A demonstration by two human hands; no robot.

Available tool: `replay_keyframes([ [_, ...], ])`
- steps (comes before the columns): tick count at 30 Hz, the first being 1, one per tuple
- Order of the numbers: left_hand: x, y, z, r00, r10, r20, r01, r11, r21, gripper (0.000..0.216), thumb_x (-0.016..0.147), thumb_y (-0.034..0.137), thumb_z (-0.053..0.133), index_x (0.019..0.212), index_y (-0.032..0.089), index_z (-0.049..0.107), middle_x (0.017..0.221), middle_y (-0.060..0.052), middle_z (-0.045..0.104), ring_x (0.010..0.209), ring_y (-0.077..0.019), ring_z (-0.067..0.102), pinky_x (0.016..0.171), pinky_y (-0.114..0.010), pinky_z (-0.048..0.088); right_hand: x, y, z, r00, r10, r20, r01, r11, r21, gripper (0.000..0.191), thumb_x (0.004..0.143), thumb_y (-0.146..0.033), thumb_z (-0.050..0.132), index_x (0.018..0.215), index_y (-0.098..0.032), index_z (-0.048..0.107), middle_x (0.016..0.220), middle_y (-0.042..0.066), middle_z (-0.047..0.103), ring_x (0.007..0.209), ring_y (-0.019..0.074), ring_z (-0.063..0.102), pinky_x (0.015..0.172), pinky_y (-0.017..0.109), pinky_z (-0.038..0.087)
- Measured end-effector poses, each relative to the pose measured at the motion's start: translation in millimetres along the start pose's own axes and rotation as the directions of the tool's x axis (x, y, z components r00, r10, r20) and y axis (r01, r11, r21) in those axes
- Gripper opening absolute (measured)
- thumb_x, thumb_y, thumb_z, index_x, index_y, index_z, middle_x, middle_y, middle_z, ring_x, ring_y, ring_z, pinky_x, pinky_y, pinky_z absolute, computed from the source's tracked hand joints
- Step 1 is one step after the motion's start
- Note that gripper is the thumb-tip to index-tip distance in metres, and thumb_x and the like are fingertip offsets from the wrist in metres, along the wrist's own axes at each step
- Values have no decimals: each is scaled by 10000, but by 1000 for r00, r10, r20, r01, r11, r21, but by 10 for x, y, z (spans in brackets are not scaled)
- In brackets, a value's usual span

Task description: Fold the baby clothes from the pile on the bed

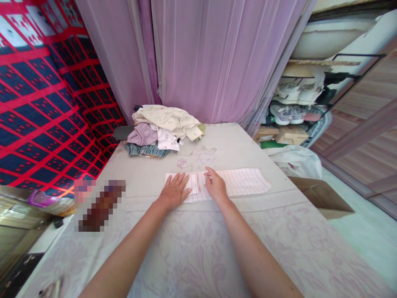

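Observation:
A white cloth garment with thin pink stripes lies flat in a long strip across the bed-like surface. Its left end is folded over in a smaller layer. My left hand rests palm down on that folded end, fingers stretched out. Just right of the fold, my right hand lies on the strip with its fingers loosely bent and slightly apart. No cloth shows gripped in it, though its lower fingers are partly hidden.
A heap of clothes sits at the far left of the patterned sheet. Purple curtains hang behind. A red and navy checked cloth hangs at left. A shoe rack with sneakers and a cardboard box stand at right.

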State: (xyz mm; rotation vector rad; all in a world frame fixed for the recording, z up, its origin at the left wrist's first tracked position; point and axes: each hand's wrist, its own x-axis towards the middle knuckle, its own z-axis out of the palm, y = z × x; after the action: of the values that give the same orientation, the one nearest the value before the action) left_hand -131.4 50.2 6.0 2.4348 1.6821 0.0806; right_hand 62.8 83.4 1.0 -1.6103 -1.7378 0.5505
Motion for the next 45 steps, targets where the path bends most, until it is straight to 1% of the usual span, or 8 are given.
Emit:
replay_keyframes([
  [8, 55, 42, -222, 991, -56, 122, 61, 997, -37, 593, 956, 483, 254, 1476, 197, 268, 1549, -71, 231, 1430, -262, 168, 1141, -504, 128, -137, 605, -370, 963, 7, -269, 6, 999, 45, 363, 809, -272, 418, 1082, -203, 647, 987, 62, 714, 829, 180, 664, 779, 315, 525],
  [12, 114, 288, -264, 992, -124, 9, 124, 992, -15, 549, 960, 443, 261, 1421, 172, 384, 1544, -87, 250, 1419, -269, 203, 1132, -478, 189, -300, 718, -393, 961, -31, -276, 49, 997, 60, 360, 794, -293, 420, 1040, -193, 665, 968, 73, 720, 874, 197, 665, 816, 341, 523],
  [18, 99, 521, -19, 994, -95, -45, 96, 995, 16, 627, 912, 560, 357, 1443, 226, 354, 1544, -71, 253, 1430, -286, 156, 1138, -517, 138, -341, 786, -578, 946, -88, -312, 94, 996, 4, 347, 814, -309, 408, 1006, -193, 672, 973, 79, 712, 888, 197, 654, 810, 327, 515],
  [22, 91, 495, 24, 994, -87, -70, 90, 995, 43, 618, 908, 555, 373, 1431, 226, 374, 1536, -72, 275, 1425, -288, 177, 1132, -519, 165, -334, 974, -948, 888, -18, -460, -71, 982, -176, 392, 813, -279, 386, 1057, -136, 657, 1032, 133, 678, 948, 231, 620, 863, 375, 479],
  [26, 118, 646, -8, 989, -62, -137, 71, 995, 64, 594, 914, 523, 377, 1415, 205, 399, 1513, -86, 326, 1411, -300, 219, 1132, -536, 159, -404, 1124, -1230, 824, 132, -550, -365, 867, -338, 451, 815, -331, 467, 1181, -105, 604, 1222, 192, 582, 1124, 316, 519, 925, 484, 404],
  [32, 184, 1098, 123, 969, 189, -160, -186, 982, 30, 588, 929, 558, 321, 1429, 250, 362, 1509, -55, 344, 1411, -266, 225, 1149, -509, 137, -466, 1174, -1271, 796, 327, -509, -550, 743, -382, 431, 826, -477, 499, 1017, -137, 681, 1292, 186, 535, 1196, 336, 453, 944, 522, 346],
  [38, 193, 1229, 274, 976, 199, -89, -200, 980, 2, 614, 923, 560, 336, 1440, 227, 337, 1531, -72, 292, 1409, -271, 228, 1142, -525, 140, -399, 1321, -1272, 797, 237, -555, -418, 881, -223, 330, 747, -471, 552, 829, -173, 671, 1164, 178, 615, 1104, 336, 514, 917, 530, 354],
  [45, 191, 1232, 269, 978, 185, -92, -186, 982, -6, 598, 915, 554, 366, 1427, 246, 359, 1526, -67, 304, 1402, -274, 243, 1139, -526, 149, -298, 1114, -1079, 789, 338, -513, -197, 930, 310, 350, 723, -491, 554, 889, -184, 585, 776, 67, 682, 692, 205, 615, 664, 316, 469],
])
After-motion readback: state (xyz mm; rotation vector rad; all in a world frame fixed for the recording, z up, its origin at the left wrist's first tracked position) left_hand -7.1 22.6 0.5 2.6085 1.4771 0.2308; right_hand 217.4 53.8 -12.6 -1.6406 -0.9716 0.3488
